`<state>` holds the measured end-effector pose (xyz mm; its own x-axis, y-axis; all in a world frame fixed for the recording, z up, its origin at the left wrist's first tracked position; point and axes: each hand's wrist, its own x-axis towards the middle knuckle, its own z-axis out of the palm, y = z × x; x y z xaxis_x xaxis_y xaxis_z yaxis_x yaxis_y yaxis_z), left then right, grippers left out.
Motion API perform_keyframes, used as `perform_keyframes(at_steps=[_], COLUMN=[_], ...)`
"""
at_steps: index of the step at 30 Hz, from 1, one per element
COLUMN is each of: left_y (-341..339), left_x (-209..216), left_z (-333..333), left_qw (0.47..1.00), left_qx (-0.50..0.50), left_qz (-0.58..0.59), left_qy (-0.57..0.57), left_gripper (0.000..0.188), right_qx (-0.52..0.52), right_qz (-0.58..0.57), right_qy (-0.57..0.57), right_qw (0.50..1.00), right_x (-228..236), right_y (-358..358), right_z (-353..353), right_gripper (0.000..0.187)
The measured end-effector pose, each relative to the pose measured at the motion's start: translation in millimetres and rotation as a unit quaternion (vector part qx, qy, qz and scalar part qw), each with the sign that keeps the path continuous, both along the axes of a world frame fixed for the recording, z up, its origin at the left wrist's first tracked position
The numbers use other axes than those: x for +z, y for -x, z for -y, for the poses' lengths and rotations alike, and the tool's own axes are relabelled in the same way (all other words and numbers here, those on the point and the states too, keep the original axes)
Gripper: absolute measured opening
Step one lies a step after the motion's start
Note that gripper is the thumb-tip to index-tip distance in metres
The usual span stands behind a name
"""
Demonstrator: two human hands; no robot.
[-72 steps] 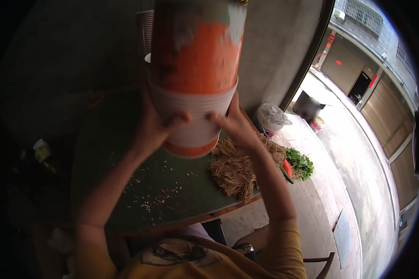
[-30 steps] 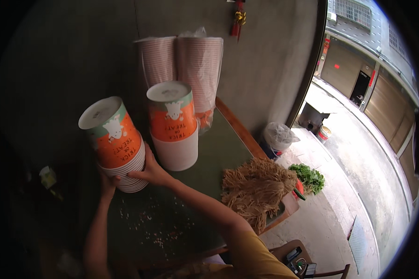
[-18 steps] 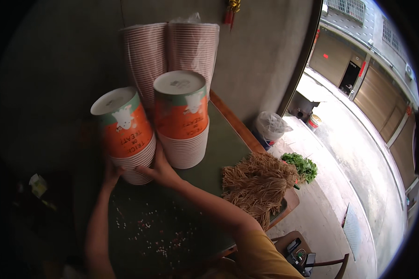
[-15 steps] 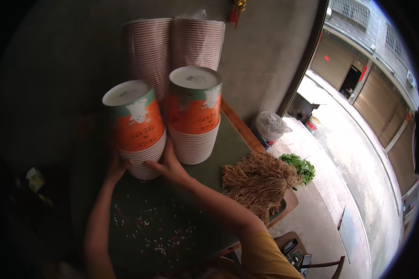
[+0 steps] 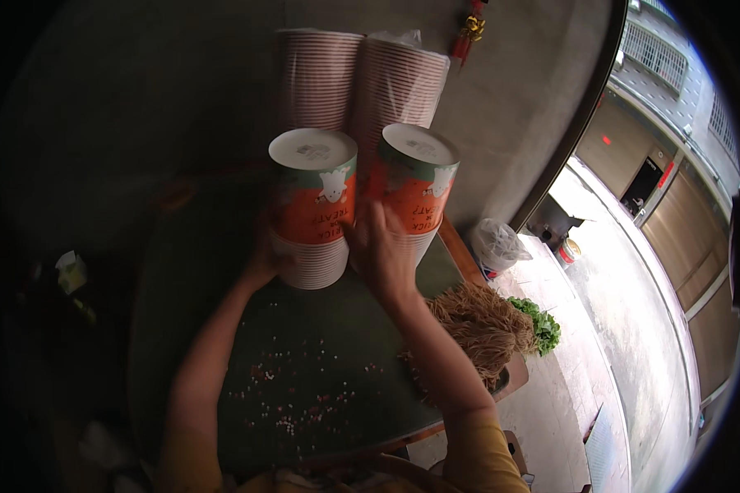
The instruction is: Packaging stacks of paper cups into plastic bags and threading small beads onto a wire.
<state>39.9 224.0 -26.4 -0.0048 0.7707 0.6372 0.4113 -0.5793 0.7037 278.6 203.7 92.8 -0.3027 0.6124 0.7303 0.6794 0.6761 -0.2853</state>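
Observation:
Two stacks of upside-down paper cups, orange and green with a white ghost figure, stand side by side on a dark green table. Around the lower left side of the left cup stack curls my left hand, closed on it with the thumb in front. My right hand is in the gap between the stacks, in front of the right cup stack. Its thumb lies at the left stack's right edge, and its fingers are extended and apart, slightly blurred.
Taller plastic-wrapped cup stacks stand behind, by the wall. Small white and red bits are scattered over the near tabletop. Brown noodle-like strands and green leaves lie right; beyond is a bag-covered bucket.
The left cup stack has moved back, more level with the right one. My right hand has shifted up from the left stack's base into the gap. The view has turned left.

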Motion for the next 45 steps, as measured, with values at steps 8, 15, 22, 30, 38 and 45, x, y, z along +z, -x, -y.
perform_keyframes(at_steps=[8,15,22,30,38,45], left_y=[-9.7,1.5,-3.9,-1.8,-90.4,-119.8], left_x=[11.4,4.2,10.8,15.8,133.0,102.4], left_z=[7.7,13.2,16.2,32.4,186.8,245.6], left_qw=[0.997,0.999,0.997,0.999,0.944,0.936], left_qx=[-0.050,-0.002,-0.036,0.031,-0.119,-0.092], left_qz=[0.061,0.040,0.068,0.037,0.282,0.337], left_qy=[-0.028,-0.007,-0.003,0.006,-0.122,0.027], left_gripper=[0.127,0.124,0.120,0.105,0.062,0.038], right_qx=[0.125,0.128,0.142,0.168,0.278,0.264], right_qz=[0.080,0.099,0.083,-0.046,-0.407,-0.458], right_qy=[-0.023,0.005,0.025,-0.078,0.077,0.288], right_qw=[0.989,0.987,0.986,0.982,0.867,0.798], right_x=[78.3,100.0,126.3,206.5,59.0,-77.7], right_y=[24.4,38.1,38.2,-0.6,-63.1,-64.1], right_z=[-36.6,-35.3,-47.0,-13.1,109.4,159.4], right_gripper=[0.021,0.010,0.012,0.020,0.016,0.010])
